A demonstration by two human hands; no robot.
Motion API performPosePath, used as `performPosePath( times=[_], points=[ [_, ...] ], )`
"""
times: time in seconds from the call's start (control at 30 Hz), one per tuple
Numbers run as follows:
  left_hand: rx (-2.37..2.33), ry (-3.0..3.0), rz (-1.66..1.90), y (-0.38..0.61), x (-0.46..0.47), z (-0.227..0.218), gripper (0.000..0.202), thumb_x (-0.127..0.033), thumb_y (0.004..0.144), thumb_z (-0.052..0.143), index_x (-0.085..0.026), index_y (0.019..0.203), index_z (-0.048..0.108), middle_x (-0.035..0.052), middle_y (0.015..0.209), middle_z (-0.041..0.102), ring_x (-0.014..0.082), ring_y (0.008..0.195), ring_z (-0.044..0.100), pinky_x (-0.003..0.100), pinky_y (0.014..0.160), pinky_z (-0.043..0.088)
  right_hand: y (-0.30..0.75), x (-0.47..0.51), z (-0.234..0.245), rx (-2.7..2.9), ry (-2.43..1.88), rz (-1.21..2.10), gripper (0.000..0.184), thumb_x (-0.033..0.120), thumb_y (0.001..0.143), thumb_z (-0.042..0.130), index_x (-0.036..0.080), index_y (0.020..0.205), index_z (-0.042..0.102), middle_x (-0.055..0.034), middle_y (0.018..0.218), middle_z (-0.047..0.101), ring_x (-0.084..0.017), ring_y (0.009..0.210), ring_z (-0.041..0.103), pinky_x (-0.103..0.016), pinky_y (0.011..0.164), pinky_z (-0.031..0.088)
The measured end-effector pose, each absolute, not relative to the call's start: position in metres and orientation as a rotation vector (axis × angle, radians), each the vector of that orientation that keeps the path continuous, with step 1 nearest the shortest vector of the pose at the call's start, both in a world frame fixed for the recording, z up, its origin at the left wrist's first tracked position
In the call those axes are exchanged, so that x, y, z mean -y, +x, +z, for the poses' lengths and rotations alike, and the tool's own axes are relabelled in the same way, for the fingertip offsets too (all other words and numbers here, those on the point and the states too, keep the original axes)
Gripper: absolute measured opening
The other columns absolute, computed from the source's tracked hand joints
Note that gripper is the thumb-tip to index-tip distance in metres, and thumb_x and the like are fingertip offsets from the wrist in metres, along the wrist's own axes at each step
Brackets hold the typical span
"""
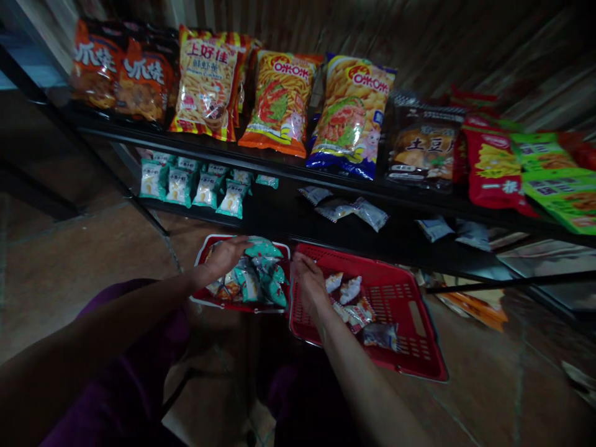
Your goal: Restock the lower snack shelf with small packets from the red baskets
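My left hand (228, 256) is over the smaller red basket with a white rim (201, 253). Its fingers close on the end of a teal snack packet (264, 247) at the top of the pile. More teal packets and some orange-brown ones fill that basket. My right hand (310, 277) hangs over the left side of the larger red basket (419, 347), fingers loosely apart, with nothing visible in them. Inside this basket lie several small packets, among them a white-and-blue one (350, 289) and a silvery one (380, 336).
A black two-level shelf (279, 217) stands ahead. Large snack bags (282, 102) line its upper board, small teal packets (177, 183) and silvery packets (370, 214) its lower one. An orange package (479, 307) lies under the shelf at right, on the tiled floor (493, 372).
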State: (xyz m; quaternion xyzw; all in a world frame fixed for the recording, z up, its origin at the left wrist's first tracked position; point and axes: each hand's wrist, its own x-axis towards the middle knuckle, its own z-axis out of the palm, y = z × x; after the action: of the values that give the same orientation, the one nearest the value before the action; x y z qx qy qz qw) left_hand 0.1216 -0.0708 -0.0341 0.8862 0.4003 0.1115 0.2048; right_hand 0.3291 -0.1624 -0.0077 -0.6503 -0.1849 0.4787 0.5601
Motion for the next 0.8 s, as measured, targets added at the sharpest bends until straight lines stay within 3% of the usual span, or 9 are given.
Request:
performPosePath(
  times=[0.17, 0.33, 0.5, 0.67, 0.8],
  points=[
    [-0.996, 2.497, 0.725, 0.119, 0.09, 0.005, 0.035, -0.015, 0.092, 0.037, -0.015, 0.115, 0.063, 0.0117, 0.135, 0.053, 0.0201, 0.128, 0.046, 0.036, 0.106, 0.041, 0.324, 0.156, 0.017, 0.081, -1.316, 1.361, 0.039, 0.055, 0.068, 0.07, 0.024, 0.09, 0.059, -0.0032, 0.084, 0.064, -0.023, 0.089, 0.066, -0.04, 0.074, 0.056],
    [-0.83, 2.344, 0.823, 0.118, 0.092, 0.002, 0.032, -0.014, 0.092, 0.04, -0.021, 0.109, 0.066, 0.0078, 0.131, 0.055, 0.019, 0.126, 0.048, 0.041, 0.106, 0.042, 0.322, 0.144, 0.018, 0.057, -1.37, 1.382, 0.028, 0.045, 0.069, 0.074, 0.025, 0.084, 0.06, 0.0004, 0.079, 0.065, -0.018, 0.074, 0.066, -0.036, 0.068, 0.058],
    [-0.677, 2.287, 0.904, 0.12, 0.093, -0.002, 0.032, -0.013, 0.092, 0.038, -0.018, 0.113, 0.062, 0.0109, 0.133, 0.054, 0.0199, 0.131, 0.042, 0.04, 0.108, 0.039, 0.322, 0.133, 0.001, 0.085, -1.343, 1.445, 0.026, 0.035, 0.065, 0.079, 0.022, 0.083, 0.064, 0.0015, 0.079, 0.07, -0.013, 0.067, 0.063, -0.026, 0.059, 0.054],
    [-0.945, 2.014, 0.982, 0.125, 0.083, -0.001, 0.037, -0.022, 0.092, 0.042, -0.016, 0.126, 0.051, 0.0143, 0.144, 0.041, 0.0227, 0.132, 0.04, 0.041, 0.108, 0.038, 0.325, 0.123, -0.011, 0.095, -1.298, 1.368, 0.029, 0.027, 0.058, 0.083, 0.023, 0.079, 0.064, 0.0048, 0.072, 0.069, -0.011, 0.063, 0.062, -0.023, 0.057, 0.051],
    [-1.109, 1.571, 0.891, 0.13, 0.069, -0.009, 0.052, -0.035, 0.086, 0.053, -0.016, 0.133, 0.042, 0.0155, 0.137, 0.048, 0.0247, 0.125, 0.048, 0.043, 0.101, 0.043, 0.325, 0.116, -0.012, 0.135, -1.339, 1.3, 0.034, 0.027, 0.056, 0.084, 0.025, 0.084, 0.065, 0.0049, 0.078, 0.071, -0.011, 0.065, 0.063, -0.023, 0.058, 0.051]
  ],
)
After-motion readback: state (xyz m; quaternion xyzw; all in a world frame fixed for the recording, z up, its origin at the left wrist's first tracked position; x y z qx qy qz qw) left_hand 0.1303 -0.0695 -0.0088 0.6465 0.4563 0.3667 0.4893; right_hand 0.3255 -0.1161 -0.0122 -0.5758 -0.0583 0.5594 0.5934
